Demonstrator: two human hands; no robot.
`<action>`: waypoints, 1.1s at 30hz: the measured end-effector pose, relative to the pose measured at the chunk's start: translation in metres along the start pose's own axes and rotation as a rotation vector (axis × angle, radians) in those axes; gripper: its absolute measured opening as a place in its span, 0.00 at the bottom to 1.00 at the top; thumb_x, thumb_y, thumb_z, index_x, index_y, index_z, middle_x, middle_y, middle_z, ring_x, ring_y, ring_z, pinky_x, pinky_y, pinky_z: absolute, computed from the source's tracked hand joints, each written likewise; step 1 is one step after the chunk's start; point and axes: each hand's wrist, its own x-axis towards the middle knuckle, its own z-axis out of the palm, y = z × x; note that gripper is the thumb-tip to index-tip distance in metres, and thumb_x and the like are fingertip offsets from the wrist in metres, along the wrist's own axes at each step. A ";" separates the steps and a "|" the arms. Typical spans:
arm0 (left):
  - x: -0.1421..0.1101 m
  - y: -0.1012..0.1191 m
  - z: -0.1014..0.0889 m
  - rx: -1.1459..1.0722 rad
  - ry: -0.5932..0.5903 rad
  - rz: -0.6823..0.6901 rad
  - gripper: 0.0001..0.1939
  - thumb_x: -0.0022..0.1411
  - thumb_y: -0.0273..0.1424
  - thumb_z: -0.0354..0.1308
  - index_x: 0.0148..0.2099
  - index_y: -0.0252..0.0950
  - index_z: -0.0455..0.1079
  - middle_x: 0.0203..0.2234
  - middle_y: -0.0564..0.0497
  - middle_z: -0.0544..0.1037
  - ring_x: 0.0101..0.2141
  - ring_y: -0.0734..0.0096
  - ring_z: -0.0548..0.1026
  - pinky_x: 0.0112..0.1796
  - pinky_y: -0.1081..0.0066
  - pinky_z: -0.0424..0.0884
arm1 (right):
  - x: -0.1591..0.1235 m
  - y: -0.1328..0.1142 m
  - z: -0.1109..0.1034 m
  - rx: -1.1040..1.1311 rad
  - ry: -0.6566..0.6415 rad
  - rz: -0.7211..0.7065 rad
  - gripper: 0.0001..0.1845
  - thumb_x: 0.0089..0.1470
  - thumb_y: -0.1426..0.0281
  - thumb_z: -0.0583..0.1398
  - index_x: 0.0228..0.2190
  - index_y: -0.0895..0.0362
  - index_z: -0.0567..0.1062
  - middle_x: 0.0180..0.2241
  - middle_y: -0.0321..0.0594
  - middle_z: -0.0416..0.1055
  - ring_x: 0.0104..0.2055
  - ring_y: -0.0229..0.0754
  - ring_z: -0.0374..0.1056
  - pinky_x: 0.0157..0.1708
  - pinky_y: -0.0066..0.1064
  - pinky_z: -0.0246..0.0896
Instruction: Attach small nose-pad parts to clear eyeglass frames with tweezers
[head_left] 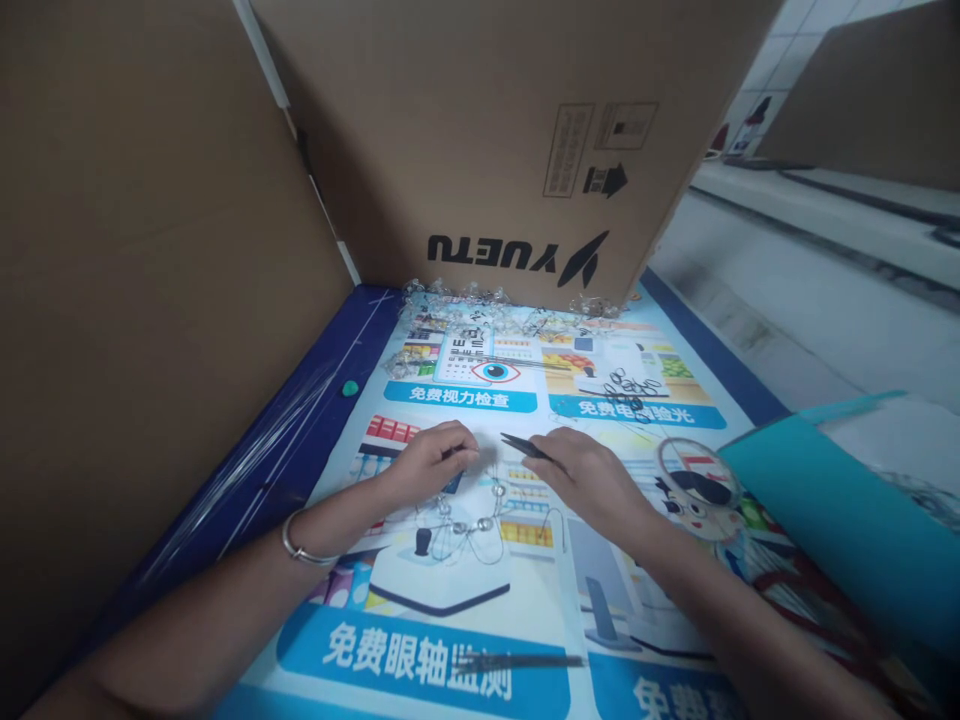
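Note:
My left hand is closed in a pinch near the middle of the printed sheet. A thin wire with clear beads trails in loops from just below its fingers; the exact grip point is too small to make out. My right hand is wrapped round dark pointed tweezers, whose tips point left toward my left fingertips, a short gap away. Beyond the hands, a small pile of black wire loops lies on the sheet. A bundle of straight thin wires rests nearer to me.
Tall cardboard panels wall off the back and left. Several clear beaded pieces lie along the back panel's foot. At the right are a turquoise folder and a clear round dish. A green cap sits on the blue left border.

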 end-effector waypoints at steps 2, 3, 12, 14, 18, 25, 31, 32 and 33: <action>0.000 0.001 0.000 0.003 0.003 -0.016 0.08 0.60 0.29 0.48 0.29 0.33 0.65 0.26 0.52 0.68 0.29 0.74 0.66 0.33 0.74 0.62 | 0.000 -0.001 -0.004 0.032 -0.011 0.020 0.14 0.58 0.61 0.48 0.35 0.53 0.71 0.30 0.37 0.68 0.34 0.38 0.63 0.31 0.26 0.53; 0.000 0.001 0.001 0.002 0.006 -0.024 0.08 0.60 0.29 0.48 0.29 0.33 0.65 0.26 0.52 0.68 0.29 0.75 0.66 0.32 0.74 0.62 | 0.000 -0.002 -0.006 0.031 -0.019 0.030 0.15 0.58 0.61 0.48 0.35 0.53 0.71 0.30 0.36 0.69 0.33 0.38 0.64 0.30 0.26 0.53; 0.000 -0.001 0.001 -0.006 0.001 -0.048 0.08 0.60 0.29 0.48 0.31 0.33 0.66 0.26 0.52 0.69 0.30 0.75 0.67 0.33 0.75 0.61 | -0.006 -0.016 -0.002 -0.275 -0.029 -0.138 0.18 0.54 0.58 0.52 0.23 0.56 0.72 0.23 0.38 0.69 0.28 0.38 0.64 0.25 0.29 0.47; 0.000 0.000 0.001 -0.004 0.006 -0.056 0.08 0.60 0.30 0.49 0.30 0.33 0.66 0.25 0.53 0.69 0.29 0.75 0.66 0.32 0.75 0.61 | -0.007 -0.017 0.003 -0.321 -0.014 -0.189 0.17 0.55 0.59 0.52 0.23 0.56 0.72 0.22 0.39 0.68 0.27 0.39 0.63 0.25 0.30 0.46; -0.001 0.000 0.002 -0.001 0.007 -0.065 0.09 0.60 0.30 0.49 0.30 0.34 0.66 0.25 0.53 0.69 0.28 0.76 0.66 0.31 0.76 0.61 | -0.005 -0.016 0.012 -0.382 0.021 -0.216 0.18 0.56 0.59 0.52 0.23 0.56 0.72 0.22 0.41 0.67 0.27 0.40 0.62 0.26 0.32 0.45; -0.001 0.001 0.002 0.010 0.011 -0.049 0.08 0.60 0.30 0.49 0.30 0.34 0.66 0.25 0.52 0.69 0.28 0.76 0.67 0.31 0.76 0.61 | -0.005 -0.021 0.013 -0.403 0.045 -0.192 0.18 0.55 0.59 0.52 0.23 0.57 0.73 0.23 0.42 0.67 0.28 0.42 0.61 0.27 0.33 0.44; -0.002 0.002 0.004 0.019 0.025 -0.010 0.09 0.61 0.31 0.48 0.31 0.34 0.66 0.27 0.51 0.70 0.30 0.74 0.68 0.33 0.74 0.62 | -0.007 -0.025 0.014 -0.388 0.066 -0.163 0.18 0.55 0.59 0.53 0.23 0.57 0.73 0.23 0.43 0.67 0.28 0.42 0.61 0.28 0.33 0.44; -0.002 0.002 0.004 0.022 0.026 -0.003 0.09 0.61 0.31 0.48 0.31 0.34 0.66 0.27 0.51 0.71 0.30 0.74 0.68 0.33 0.74 0.62 | -0.007 -0.025 0.015 -0.386 0.066 -0.159 0.18 0.55 0.59 0.53 0.23 0.57 0.73 0.23 0.43 0.67 0.29 0.42 0.61 0.28 0.33 0.44; -0.002 0.002 0.004 0.023 0.030 0.003 0.09 0.61 0.31 0.48 0.31 0.34 0.66 0.27 0.51 0.71 0.30 0.74 0.68 0.33 0.74 0.62 | -0.007 -0.025 0.016 -0.386 0.066 -0.154 0.18 0.55 0.59 0.53 0.23 0.57 0.73 0.23 0.43 0.67 0.29 0.42 0.61 0.28 0.33 0.44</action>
